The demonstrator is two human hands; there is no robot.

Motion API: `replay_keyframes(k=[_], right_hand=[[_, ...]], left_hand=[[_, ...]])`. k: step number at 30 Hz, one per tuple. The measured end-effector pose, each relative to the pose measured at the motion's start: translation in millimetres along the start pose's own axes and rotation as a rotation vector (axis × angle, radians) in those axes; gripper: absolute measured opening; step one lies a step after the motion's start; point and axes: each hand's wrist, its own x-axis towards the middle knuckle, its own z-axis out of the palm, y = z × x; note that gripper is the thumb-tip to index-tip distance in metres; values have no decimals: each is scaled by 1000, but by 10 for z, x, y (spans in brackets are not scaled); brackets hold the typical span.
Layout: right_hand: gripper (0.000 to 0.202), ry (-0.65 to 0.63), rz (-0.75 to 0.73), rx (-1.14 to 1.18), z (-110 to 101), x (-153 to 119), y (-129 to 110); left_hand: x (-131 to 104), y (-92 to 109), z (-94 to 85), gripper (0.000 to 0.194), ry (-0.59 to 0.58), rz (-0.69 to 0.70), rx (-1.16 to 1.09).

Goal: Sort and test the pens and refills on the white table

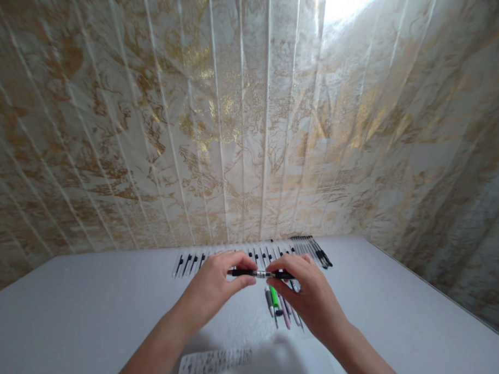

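Between my two hands a black pen (pixel 261 274) with a pale middle band is held level above the table. My left hand (pixel 220 278) pinches its left end between thumb and fingers. The right end sits in the pinch of my right hand (pixel 304 280), which hides part of it. Just below, several pens lie in a loose group, among them a bright green one (pixel 274 297), a grey one (pixel 269 302) and a pink one (pixel 285 312). My right hand covers some of that group.
Behind my hands, a row of clear pen parts with black pieces (pixel 189 264) runs along the back of the white table (pixel 94 312). Several thin black-tipped sticks (pixel 319 253) lie at its right end. A sheet with handwriting (pixel 217 364) rests in front. A gold-patterned curtain (pixel 190 129) hangs behind.
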Motion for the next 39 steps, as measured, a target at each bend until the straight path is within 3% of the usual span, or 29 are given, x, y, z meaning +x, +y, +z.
replay_keyframes(k=[2, 5, 9, 11, 13, 16, 19, 23, 25, 29, 32, 37, 39], right_hand=[[2, -15, 2, -4, -19, 2, 8], [13, -75, 36, 10, -49, 1, 19], [32, -221, 161, 70, -76, 1, 30], [29, -274, 207, 139, -94, 4, 41], [11, -260, 218, 190, -120, 8, 58], [17, -162, 214, 194, -161, 14, 86], [7, -153, 213, 189, -187, 18, 110], [41, -311, 277, 260, -190, 20, 144], [51, -327, 305, 292, -198, 23, 160], [25, -208, 264, 283, -254, 31, 182], [19, -161, 271, 250, -279, 31, 221], [49, -201, 385, 273, -224, 24, 302], [50, -193, 387, 292, -216, 27, 295]], left_hand=[[-10, -4, 25, 9, 42, 27, 46], [-19, -9, 50, 10, 65, 67, 105], [-14, 7, 76, 9, 67, 108, 148], [-5, 16, 89, 10, 68, 127, 159], [5, 15, 99, 10, 76, 134, 163], [13, -4, 106, 9, 112, 112, 152], [12, -14, 105, 10, 144, 106, 141], [8, -2, 107, 10, 136, 141, 158], [11, -8, 109, 11, 128, 148, 164], [26, -68, 106, 8, 180, 84, 146], [27, -100, 107, 8, 201, 55, 110], [13, -70, 137, 7, 224, 107, 123], [10, -61, 147, 8, 235, 115, 134]])
